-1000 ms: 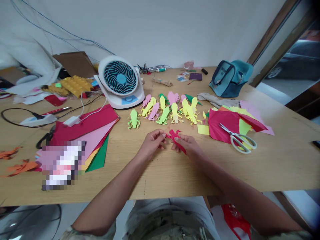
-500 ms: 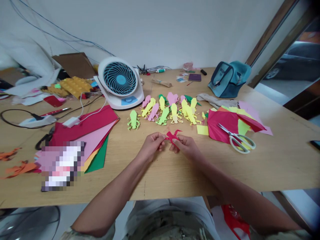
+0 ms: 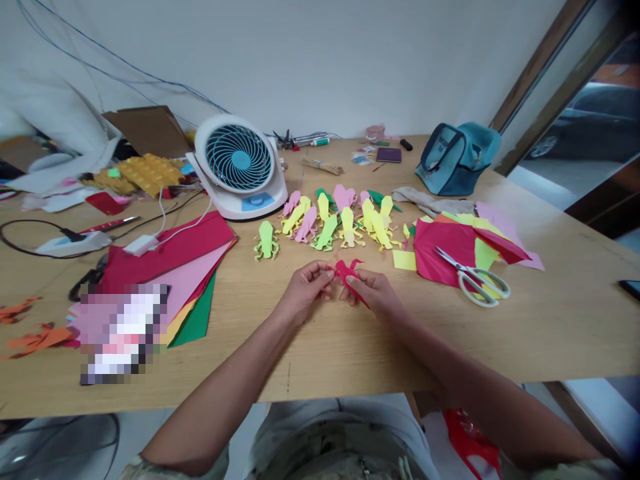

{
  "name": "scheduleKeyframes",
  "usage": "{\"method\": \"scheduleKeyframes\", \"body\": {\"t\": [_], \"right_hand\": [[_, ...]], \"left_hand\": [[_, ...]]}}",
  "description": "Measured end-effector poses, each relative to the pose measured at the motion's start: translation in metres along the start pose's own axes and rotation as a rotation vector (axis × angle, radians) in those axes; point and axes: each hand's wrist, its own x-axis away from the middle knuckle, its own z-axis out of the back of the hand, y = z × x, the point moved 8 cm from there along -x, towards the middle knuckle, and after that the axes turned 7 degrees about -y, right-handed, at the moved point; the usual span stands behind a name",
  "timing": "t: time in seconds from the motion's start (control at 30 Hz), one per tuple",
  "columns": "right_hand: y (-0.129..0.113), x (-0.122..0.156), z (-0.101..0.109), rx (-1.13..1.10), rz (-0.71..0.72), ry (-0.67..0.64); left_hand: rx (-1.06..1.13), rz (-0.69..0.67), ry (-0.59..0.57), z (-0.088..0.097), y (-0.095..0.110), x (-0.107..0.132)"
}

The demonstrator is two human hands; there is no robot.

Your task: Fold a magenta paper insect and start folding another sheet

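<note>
A small red folded paper figure (image 3: 347,272) is held just above the wooden table (image 3: 325,340) between both hands. My left hand (image 3: 305,288) pinches its left end with fingertips closed. My right hand (image 3: 375,293) grips its right part, fingers curled round the paper. Behind them lies a row of several finished paper insects (image 3: 333,219) in green, yellow and pink.
A white and blue desk fan (image 3: 239,163) stands at the back left. Coloured paper sheets (image 3: 175,267) lie left. Paper scraps (image 3: 465,240) with scissors (image 3: 475,277) lie right. A blue bag (image 3: 457,157) sits back right. Cables and clutter fill the far left.
The hands have turned the red paper figure slightly between the fingers. Both hands stay in the same place above the table.
</note>
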Motion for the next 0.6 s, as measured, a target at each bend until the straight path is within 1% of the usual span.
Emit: {"method": "scheduleKeyframes", "body": {"t": [0.17, 0.43, 0.6], "right_hand": [[0.012, -0.001, 0.000, -0.148, -0.041, -0.035], [0.018, -0.002, -0.002, -0.277, -0.093, -0.062], [0.014, 0.000, -0.002, -0.240, -0.069, -0.055]], "left_hand": [[-0.049, -0.002, -0.011, -0.001, 0.002, 0.000], [-0.099, -0.064, -0.092, -0.004, 0.007, -0.003], [-0.104, -0.074, -0.100, -0.004, 0.008, -0.003]]}}
